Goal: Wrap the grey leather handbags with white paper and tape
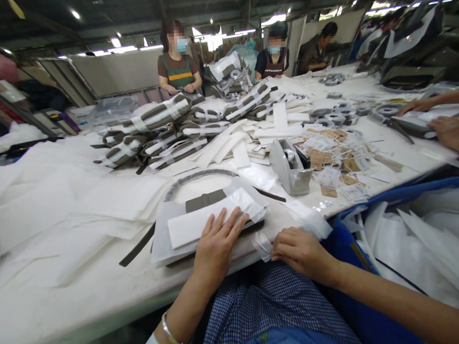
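Note:
My left hand (220,240) lies with fingers stretched over a white padding strip (190,228). Under the strip is a dark olive bag (206,200), partly covered by a sheet of thin white paper (161,234). The bag's dark handle (198,175) loops out behind it, and a dark strap (138,247) sticks out to the left. At the table's front edge, my right hand (304,253) is closed, its fingers pinching a piece of clear plastic film (262,244). More clear plastic (305,216) lies just beyond that hand.
A grey tape dispenser (290,168) stands behind the bag, beside scattered brown tags (321,159). Wrapped bags (158,116) are piled farther back; white sheets (74,198) cover the left. A blue-lined bin (346,237) stands right. A co-worker's hands (452,130) work at far right.

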`<state>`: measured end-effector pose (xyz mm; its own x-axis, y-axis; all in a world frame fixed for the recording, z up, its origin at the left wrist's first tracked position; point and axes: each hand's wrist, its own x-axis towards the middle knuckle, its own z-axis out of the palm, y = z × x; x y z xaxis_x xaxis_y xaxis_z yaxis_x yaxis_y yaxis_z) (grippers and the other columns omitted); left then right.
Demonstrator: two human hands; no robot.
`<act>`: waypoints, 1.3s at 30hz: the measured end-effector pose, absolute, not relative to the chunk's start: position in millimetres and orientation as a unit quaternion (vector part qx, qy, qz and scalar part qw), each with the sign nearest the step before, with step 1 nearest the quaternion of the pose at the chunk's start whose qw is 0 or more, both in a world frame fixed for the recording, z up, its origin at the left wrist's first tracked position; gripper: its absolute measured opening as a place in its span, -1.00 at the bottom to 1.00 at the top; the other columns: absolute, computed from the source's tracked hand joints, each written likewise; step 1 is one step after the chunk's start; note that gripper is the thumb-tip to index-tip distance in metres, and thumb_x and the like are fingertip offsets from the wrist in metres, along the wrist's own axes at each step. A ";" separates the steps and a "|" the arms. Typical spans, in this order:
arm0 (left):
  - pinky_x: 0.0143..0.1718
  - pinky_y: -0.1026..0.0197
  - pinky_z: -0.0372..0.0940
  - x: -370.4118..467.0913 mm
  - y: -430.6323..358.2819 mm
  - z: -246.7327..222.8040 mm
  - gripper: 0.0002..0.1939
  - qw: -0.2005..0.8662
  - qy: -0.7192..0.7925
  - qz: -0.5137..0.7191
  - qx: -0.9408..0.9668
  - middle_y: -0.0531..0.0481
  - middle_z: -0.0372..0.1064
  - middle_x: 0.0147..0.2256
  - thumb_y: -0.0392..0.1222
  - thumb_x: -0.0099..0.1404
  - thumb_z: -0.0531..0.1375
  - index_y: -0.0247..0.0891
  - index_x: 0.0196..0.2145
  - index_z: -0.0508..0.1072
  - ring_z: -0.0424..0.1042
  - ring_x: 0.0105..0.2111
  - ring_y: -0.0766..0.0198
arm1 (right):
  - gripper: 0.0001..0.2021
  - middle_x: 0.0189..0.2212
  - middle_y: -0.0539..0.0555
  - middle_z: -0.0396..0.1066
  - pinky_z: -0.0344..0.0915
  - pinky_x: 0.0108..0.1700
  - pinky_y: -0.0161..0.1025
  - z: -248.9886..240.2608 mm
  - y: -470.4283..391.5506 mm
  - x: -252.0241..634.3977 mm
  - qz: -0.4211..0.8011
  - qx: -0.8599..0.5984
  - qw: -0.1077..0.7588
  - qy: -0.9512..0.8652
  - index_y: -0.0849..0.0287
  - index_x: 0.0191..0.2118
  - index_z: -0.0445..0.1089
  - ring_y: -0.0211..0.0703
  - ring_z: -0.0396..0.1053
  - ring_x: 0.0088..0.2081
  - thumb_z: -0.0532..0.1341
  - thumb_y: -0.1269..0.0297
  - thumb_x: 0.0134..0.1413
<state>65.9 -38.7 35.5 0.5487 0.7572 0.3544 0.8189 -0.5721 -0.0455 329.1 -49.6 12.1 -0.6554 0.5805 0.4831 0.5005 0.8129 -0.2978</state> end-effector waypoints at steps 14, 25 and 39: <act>0.28 -0.15 0.16 64.8 -38.6 33.3 -0.25 0.119 -0.451 -0.154 -0.871 0.16 -0.04 0.36 -0.48 0.30 0.04 -0.02 0.36 -0.02 0.07 0.32 0.02 | -0.69 -0.08 0.00 0.57 0.22 0.28 0.03 59.0 11.9 312.8 -0.106 -0.225 0.342 -0.906 0.06 0.03 0.44 -0.13 0.46 0.06 0.16 0.50 0.25; 0.31 -0.08 0.10 64.7 -39.5 28.1 -0.21 0.101 -0.465 -0.179 -0.861 0.03 -0.14 0.39 -0.51 0.28 -0.01 -0.10 0.39 -0.12 0.04 0.34 0.09 | -0.72 -0.12 0.03 0.59 0.26 0.25 -0.02 53.1 -13.6 298.9 -0.111 -0.232 0.377 -0.890 0.08 -0.02 0.47 -0.17 0.53 -0.06 0.21 0.49 0.20; 0.29 -0.15 0.13 63.0 -38.8 34.0 -0.20 0.084 -0.446 -0.156 -0.877 0.11 0.04 0.34 -0.48 0.26 0.09 0.03 0.36 0.00 0.05 0.33 0.05 | -0.62 -0.08 0.03 0.57 0.25 0.25 0.02 28.1 -13.4 310.1 -0.103 -0.228 0.361 -0.898 0.04 0.08 0.43 -0.14 0.50 0.00 0.23 0.49 0.18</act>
<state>63.0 -38.8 34.0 0.5538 0.7564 0.3481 0.8086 -0.5883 -0.0083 310.1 -13.4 28.1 -0.6343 0.3357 0.6964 0.4850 0.8743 0.0203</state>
